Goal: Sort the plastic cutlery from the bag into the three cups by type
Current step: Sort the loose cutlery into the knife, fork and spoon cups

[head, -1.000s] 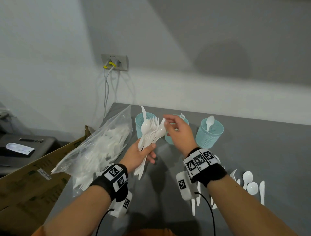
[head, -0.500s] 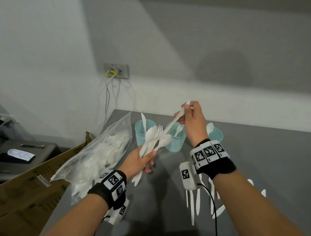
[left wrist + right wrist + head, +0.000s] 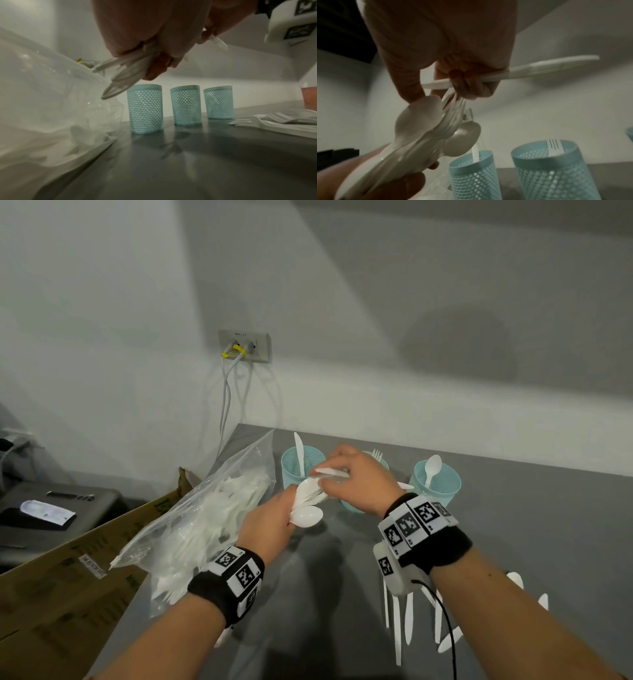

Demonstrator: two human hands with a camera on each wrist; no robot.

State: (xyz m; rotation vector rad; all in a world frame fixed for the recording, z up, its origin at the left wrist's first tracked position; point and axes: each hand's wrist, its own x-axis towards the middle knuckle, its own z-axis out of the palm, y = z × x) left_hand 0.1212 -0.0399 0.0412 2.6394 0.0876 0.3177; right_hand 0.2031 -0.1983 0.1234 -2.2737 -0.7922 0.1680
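My left hand (image 3: 270, 525) grips a bundle of white spoons and forks (image 3: 308, 501), heads pointing up and away, in front of the cups. My right hand (image 3: 356, 477) holds a white knife (image 3: 539, 69) crosswise in its curled fingers, while its thumb and forefinger touch the top of the bundle (image 3: 423, 135). Three teal mesh cups stand in a row: the left cup (image 3: 291, 470) holds a knife, the middle cup (image 3: 556, 169) a fork, the right cup (image 3: 442, 484) a spoon. The clear bag (image 3: 205, 518) of cutlery lies at the left.
Loose knives and spoons (image 3: 397, 621) lie on the grey table (image 3: 531, 525) under my right forearm, with forks (image 3: 274, 121) among them. A cardboard box (image 3: 51, 594) sits past the table's left edge. A wall socket with cables (image 3: 243, 347) is behind.
My right hand, which had lifted a knife up out of the bundle, has come back down to the bundle with the knife still in it. The left hand has stayed in place.
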